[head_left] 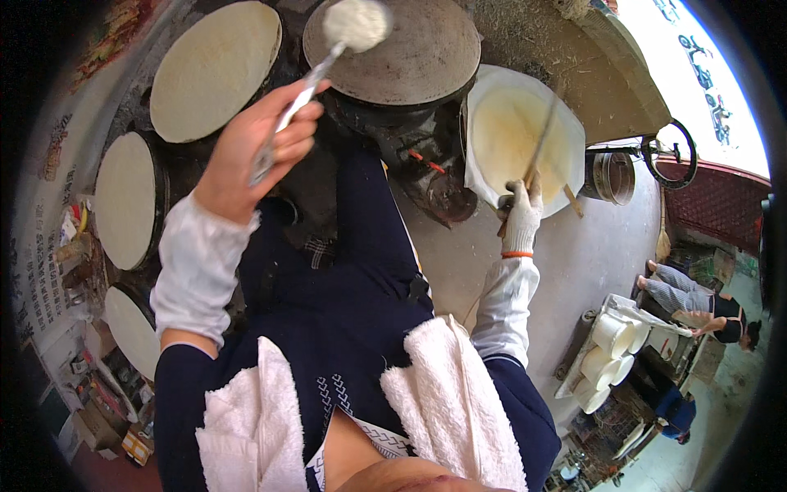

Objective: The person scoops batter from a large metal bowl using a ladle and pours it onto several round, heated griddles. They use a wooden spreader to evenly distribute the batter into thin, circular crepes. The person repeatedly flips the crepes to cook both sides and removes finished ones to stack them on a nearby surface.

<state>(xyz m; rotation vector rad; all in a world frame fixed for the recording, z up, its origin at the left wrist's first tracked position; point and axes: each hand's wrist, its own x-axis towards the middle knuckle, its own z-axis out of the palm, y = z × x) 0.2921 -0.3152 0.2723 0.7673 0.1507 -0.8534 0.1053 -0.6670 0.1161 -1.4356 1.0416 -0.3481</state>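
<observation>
My bare left hand [266, 148] is closed around the handle of a metal ladle [321, 72]. Pale, wet-looking batter [357, 25] fills the ladle's head, which is above the far edge of a bare round griddle [393, 53]. My right hand [521, 220], in a white knit glove with an orange cuff, grips a long, thin, blade-like tool [544, 138]. This tool, slightly blurred, points away over a round, thin, yellowish pancake [504, 123] lying on a white sheet [574, 139]. Whether the tool touches the pancake, I cannot tell.
More round griddles covered with pale batter sheets [217, 70] [127, 201] curve along my left. Red-handled fittings [426, 161] sit below the bare griddle. A metal drum [615, 179] and black wheel [670, 153] are at the right. Two people [725, 318] work near a cart [586, 348].
</observation>
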